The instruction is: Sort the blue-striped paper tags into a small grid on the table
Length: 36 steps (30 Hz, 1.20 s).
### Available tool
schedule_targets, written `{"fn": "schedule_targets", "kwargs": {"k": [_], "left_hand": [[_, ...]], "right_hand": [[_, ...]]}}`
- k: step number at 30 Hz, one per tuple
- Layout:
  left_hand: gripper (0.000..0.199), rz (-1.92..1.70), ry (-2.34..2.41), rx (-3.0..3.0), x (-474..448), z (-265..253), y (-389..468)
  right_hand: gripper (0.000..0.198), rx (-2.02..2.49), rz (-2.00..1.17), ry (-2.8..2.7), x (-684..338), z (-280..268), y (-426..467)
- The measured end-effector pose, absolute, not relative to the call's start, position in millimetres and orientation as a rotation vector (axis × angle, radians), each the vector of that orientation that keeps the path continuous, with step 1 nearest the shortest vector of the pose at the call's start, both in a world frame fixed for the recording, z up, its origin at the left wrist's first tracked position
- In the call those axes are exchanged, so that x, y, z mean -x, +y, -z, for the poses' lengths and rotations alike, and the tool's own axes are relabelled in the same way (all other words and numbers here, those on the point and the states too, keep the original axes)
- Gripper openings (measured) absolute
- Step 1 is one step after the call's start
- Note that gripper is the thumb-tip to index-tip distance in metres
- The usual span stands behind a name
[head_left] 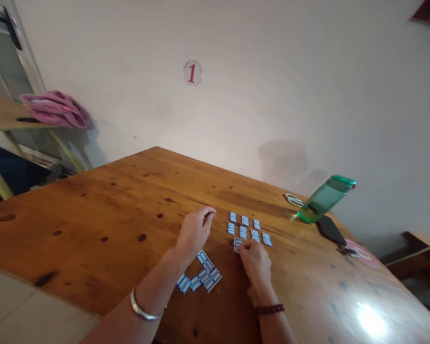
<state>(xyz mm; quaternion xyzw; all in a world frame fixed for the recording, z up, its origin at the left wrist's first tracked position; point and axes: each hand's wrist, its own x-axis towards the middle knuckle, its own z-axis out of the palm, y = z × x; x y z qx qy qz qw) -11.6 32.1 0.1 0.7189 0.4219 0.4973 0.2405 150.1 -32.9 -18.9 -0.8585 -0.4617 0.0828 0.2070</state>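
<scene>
Apparently for alignment, right hand [256, 263], lower centre, touches small blue-and-white striped rectangular card [237, 245] below spaced card rows [242, 232], pinch unclear; left hand [194, 232], fingertips together, shows nothing between.

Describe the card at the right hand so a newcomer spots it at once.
On the wooden table, find the spaced rows of blue-and-white cards. The card lies in the row nearest the person, partly hidden by the right hand. It alone shows in that row, unlike the fuller rows beyond.
</scene>
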Motion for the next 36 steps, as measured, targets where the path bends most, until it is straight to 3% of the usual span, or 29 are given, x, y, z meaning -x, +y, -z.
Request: {"fn": "schedule_targets", "kwargs": {"k": [10, 19, 23, 30, 36], "left_hand": [[0.017, -1.455, 1.163, -1.865, 43.8, -30.3, 10.9], [0.033, -0.812, 1.371, -2.293, 98.0, 19.9, -50.8], [0.039, -0.628, 1.37, -2.455, 112.6, 25.8, -61.6], [0.058, -0.383, 1.136, -2.761, 125.1, 25.3, -77.0], [0.056, -0.43, 1.315, -2.799, 126.8, 33.5, -96.3]], "right_hand": [[0.017, 2.35, -0.195, -1.274, -148.5, 19.1, -35.9], [0.024, 1.996, -0.201, -1.489, -138.8, 17.0, -66.0], [0.028, 1.676, -0.033, -1.851, -114.1, 28.4, -103.1], [0.054, 1.599, 0.346, -2.185, -100.5, 48.4, -127.3], [0.04, 1.632, 0.513, -2.197, -97.9, 52.9, -127.9]]}}
